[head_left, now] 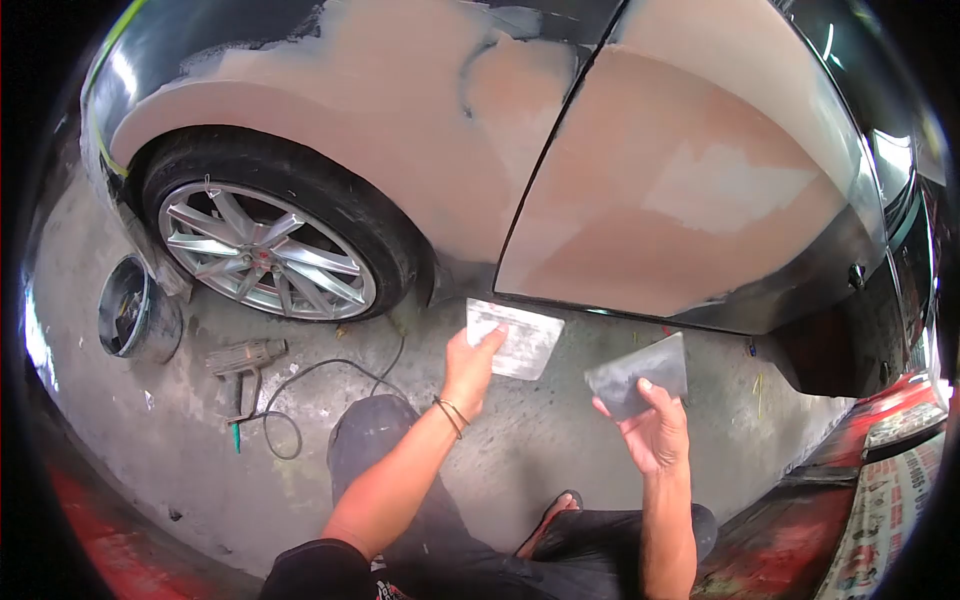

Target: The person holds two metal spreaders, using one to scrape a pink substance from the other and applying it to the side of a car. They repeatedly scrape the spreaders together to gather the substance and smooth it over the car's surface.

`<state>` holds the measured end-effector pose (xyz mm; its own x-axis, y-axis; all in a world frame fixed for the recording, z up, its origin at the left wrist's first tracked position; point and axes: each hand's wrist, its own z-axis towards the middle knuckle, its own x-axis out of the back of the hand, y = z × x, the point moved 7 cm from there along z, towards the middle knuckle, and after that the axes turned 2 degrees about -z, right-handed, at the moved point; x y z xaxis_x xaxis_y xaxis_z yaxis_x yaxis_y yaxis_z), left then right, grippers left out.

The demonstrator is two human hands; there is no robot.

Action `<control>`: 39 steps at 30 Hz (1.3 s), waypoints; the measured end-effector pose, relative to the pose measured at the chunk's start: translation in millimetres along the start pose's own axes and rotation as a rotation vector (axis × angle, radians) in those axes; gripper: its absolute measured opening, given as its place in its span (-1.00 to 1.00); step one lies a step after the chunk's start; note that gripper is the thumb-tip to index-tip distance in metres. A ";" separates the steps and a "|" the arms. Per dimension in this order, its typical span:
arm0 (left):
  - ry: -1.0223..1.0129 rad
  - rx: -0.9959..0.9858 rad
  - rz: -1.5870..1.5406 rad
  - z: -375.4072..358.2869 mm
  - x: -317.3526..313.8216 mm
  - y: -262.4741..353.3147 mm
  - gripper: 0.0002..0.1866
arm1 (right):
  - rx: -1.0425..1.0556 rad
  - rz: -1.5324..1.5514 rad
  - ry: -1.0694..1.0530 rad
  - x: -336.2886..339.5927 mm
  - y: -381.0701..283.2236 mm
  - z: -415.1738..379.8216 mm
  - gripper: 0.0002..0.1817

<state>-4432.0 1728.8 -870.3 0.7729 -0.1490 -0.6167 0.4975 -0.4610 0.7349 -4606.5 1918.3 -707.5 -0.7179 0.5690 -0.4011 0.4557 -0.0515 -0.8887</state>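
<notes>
My left hand [472, 368] is closed on a flat, rectangular filler spreader [525, 343] smeared with white, the thumb pressed on its face. In my right hand [656, 432] is a second spreader, a thin grey plate [655, 368] with a pale left edge, pinched between thumb and fingers. The two plates are apart, both held in front of the car's lower edge. Behind them, the car's fender [400, 100] and door [670, 200] carry broad matte beige-pink areas, with a lighter patch [735, 185] on the door.
A wheel with silver spokes [262, 258] stands at left. Near it on the concrete floor [330, 480] are a black bucket [160, 330] and a heat-gun-like tool [245, 360] with a looping cord [330, 365]. Printed paper [885, 520] lies at lower right.
</notes>
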 end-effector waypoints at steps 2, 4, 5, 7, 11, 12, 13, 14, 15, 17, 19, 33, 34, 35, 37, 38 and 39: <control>-0.037 -0.041 0.074 0.1 -5.1 -10.5 -0.71 | -0.015 0.111 -0.080 -23.8 -2.5 4.6 -0.57; -0.070 -0.039 0.147 -2.1 -11.8 -13.6 -0.75 | -0.007 0.167 -0.184 -56.6 -11.8 10.1 -0.56; -0.081 -0.037 0.166 -4.3 -15.0 -13.4 -0.75 | -0.001 0.192 -0.233 -70.3 -15.4 13.0 -0.56; -0.100 -0.038 0.201 -6.5 -20.9 -11.3 -0.74 | 0.041 0.225 -0.310 -92.3 -22.2 18.9 -0.51; -0.080 -0.087 0.237 -2.3 -22.7 -13.4 -0.67 | 0.097 0.274 -0.455 -128.1 -28.8 23.0 -0.40; -0.088 -0.080 0.247 -2.9 -23.8 -13.2 -0.69 | 0.073 0.353 -0.516 -139.9 -33.0 21.3 -0.37; -0.095 -0.073 0.256 -3.7 -24.5 -13.0 -0.70 | 0.047 0.433 -0.576 -151.3 -37.0 18.8 -0.33; -0.102 -0.072 0.250 -4.2 -25.3 -13.4 -0.70 | 0.033 0.469 -0.514 -154.7 -37.9 19.6 -0.24; -0.108 -0.071 0.244 -4.9 -26.2 -14.8 -0.70 | 0.088 0.445 -0.503 -157.0 -42.6 20.5 -0.24; -0.113 -0.073 0.247 -5.8 -28.1 -16.3 -0.70 | 0.195 0.399 -0.485 -160.7 -52.9 26.3 -0.23; -0.116 -0.077 0.266 -8.7 -31.2 -15.4 -0.70 | 0.592 -0.101 -0.329 -159.2 -74.0 31.0 -0.44; -0.151 -0.052 0.254 -15.9 -36.2 -15.9 -0.68 | 1.911 -1.698 0.180 -260.0 -116.6 51.4 -0.58; -0.152 -0.045 0.248 -16.2 -36.0 -15.6 -0.68 | 1.880 -1.717 0.172 -248.1 -107.5 57.3 -0.58; -0.145 -0.062 0.276 -16.1 -36.1 -13.6 -0.72 | 1.850 -1.736 0.163 -236.4 -98.4 61.8 -0.57; -0.123 -0.097 0.332 -15.5 -34.1 -8.9 -0.79 | 1.785 -1.755 0.182 -214.3 -87.2 64.3 -0.53; -0.129 -0.076 0.333 -15.1 -32.0 -8.6 -0.77 | 1.758 -1.776 0.204 -205.5 -82.6 64.5 -0.52; -0.138 -0.054 0.334 -15.0 -30.6 -8.1 -0.76 | 1.731 -1.799 0.228 -200.2 -79.3 62.0 -0.51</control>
<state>-4453.8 1750.3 -853.2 0.8377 -0.4020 -0.3697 0.2496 -0.3204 0.9138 -4531.5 1757.6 -570.4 0.3173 0.8258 0.4663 -0.9005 0.1081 0.4213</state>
